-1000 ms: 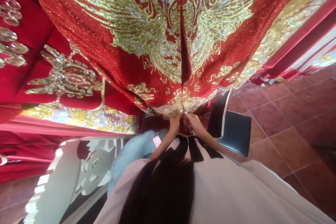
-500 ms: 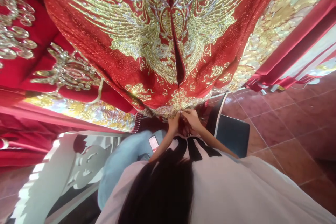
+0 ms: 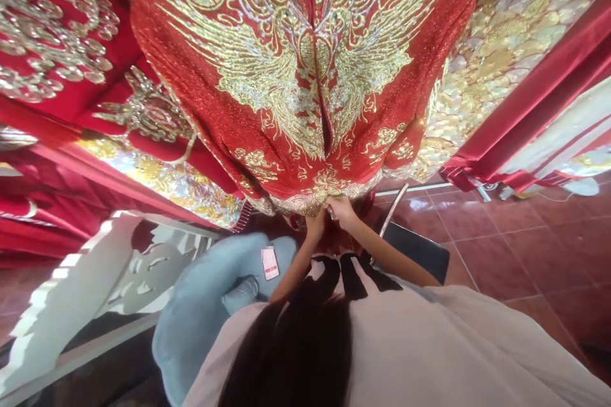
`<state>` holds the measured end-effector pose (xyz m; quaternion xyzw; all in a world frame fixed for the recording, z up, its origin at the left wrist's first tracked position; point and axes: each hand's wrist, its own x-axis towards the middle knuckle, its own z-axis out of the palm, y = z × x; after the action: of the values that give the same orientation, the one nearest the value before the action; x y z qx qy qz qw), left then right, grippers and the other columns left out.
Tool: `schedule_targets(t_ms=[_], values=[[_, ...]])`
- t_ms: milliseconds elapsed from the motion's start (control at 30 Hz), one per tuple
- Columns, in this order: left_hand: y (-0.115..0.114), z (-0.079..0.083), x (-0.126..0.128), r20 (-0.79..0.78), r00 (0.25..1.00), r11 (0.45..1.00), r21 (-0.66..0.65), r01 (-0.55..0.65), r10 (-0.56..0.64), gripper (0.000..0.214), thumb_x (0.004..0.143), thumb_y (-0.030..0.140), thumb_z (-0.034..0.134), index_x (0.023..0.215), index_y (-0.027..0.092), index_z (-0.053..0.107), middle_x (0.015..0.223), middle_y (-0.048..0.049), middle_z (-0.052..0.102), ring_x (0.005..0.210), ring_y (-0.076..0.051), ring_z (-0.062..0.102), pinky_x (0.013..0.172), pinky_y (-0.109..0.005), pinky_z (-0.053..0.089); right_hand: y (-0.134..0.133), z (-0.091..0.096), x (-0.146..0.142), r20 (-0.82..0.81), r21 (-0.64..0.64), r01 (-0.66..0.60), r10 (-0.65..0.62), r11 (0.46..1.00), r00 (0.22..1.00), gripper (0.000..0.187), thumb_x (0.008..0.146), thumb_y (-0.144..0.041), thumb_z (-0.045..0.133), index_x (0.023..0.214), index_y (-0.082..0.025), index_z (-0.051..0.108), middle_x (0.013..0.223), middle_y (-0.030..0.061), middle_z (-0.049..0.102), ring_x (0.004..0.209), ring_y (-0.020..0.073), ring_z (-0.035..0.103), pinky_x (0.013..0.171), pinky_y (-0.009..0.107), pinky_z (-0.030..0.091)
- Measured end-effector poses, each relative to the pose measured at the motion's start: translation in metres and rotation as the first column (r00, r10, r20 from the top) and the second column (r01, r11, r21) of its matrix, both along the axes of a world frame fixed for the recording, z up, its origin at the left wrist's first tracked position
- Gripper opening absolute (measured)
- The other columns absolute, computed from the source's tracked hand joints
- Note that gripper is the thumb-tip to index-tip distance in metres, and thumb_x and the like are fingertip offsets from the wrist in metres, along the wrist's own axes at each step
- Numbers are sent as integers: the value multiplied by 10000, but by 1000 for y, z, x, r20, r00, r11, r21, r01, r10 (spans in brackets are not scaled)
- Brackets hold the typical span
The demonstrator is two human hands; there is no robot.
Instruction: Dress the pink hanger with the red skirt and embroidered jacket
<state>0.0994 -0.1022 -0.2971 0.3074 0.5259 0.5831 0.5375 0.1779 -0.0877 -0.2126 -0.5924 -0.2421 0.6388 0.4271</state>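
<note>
A red glittery jacket [image 3: 267, 121] with gold and silver bird embroidery hangs in front of me, its front split down the middle. At the bottom of that split, my left hand [image 3: 316, 221] pinches the patterned hem. Right beside it, my right hand [image 3: 340, 208] has its fingers bent and pressed together on the same hem edge. The two hands almost touch. Whether a fastener, needle or thread sits between the fingertips is too small to make out.
To the left are a blue cushion [image 3: 195, 305] with a phone [image 3: 270, 264] on it and a white carved panel [image 3: 90, 273]. A dark seat [image 3: 415, 251] stands at right on the red tiled floor [image 3: 506, 235]. Sequined cloth [image 3: 501, 44] and red drapes [image 3: 529, 114] hang behind.
My view has shifted, so more of the jacket's upper part and the whole phone show. Both hands stay at the hem; the right hand's fingers have curled in more.
</note>
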Motion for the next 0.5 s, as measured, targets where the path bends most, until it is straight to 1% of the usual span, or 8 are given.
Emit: schedule_targets(t_ms=[100,200,300,400,467,500], values=[[2,-1,3,15,1000,999,38,-8,8,171,707,255,696,843,183,620,903,-30,665,905,-172,600,882,-296,453,10,21,-1,-48,-8,12,-12,1000,999,231,646,-98,442,429,-161,398,336,-70,338,291,10,217,322,163,108],[4,-6,5,11,1000,998,65,-11,10,264,700,285,693,927,169,625,983,-49,666,960,-181,602,936,-325,434,26,54,1,-120,16,2,0,1000,993,204,690,-71,451,501,-147,432,386,-75,362,317,4,235,328,155,128],[12,-12,6,-25,1000,998,70,-11,12,244,679,310,709,855,153,642,958,-61,676,968,-196,603,969,-345,415,47,87,4,-212,7,-57,58,998,975,165,772,-76,442,628,-124,508,418,-86,346,328,1,222,326,143,151],[26,-17,5,-60,998,997,71,-2,6,247,670,337,719,807,145,648,921,-67,685,942,-205,610,967,-356,423,66,116,3,-267,-60,-134,113,989,957,244,861,-84,358,660,-111,495,408,-94,291,325,-2,198,325,118,175],[34,-18,4,-77,997,997,71,-4,9,262,676,354,715,815,143,646,927,-67,686,963,-208,609,974,-357,422,75,143,2,-260,-100,-152,122,983,958,266,881,-73,328,660,-123,466,398,-92,287,318,-1,191,316,110,167],[38,-17,4,-84,996,998,68,-6,11,264,681,360,710,818,144,644,927,-66,687,972,-211,609,977,-361,421,79,163,2,-252,-93,-144,117,985,961,256,881,-68,333,664,-133,452,399,-88,302,318,-1,202,314,106,164]])
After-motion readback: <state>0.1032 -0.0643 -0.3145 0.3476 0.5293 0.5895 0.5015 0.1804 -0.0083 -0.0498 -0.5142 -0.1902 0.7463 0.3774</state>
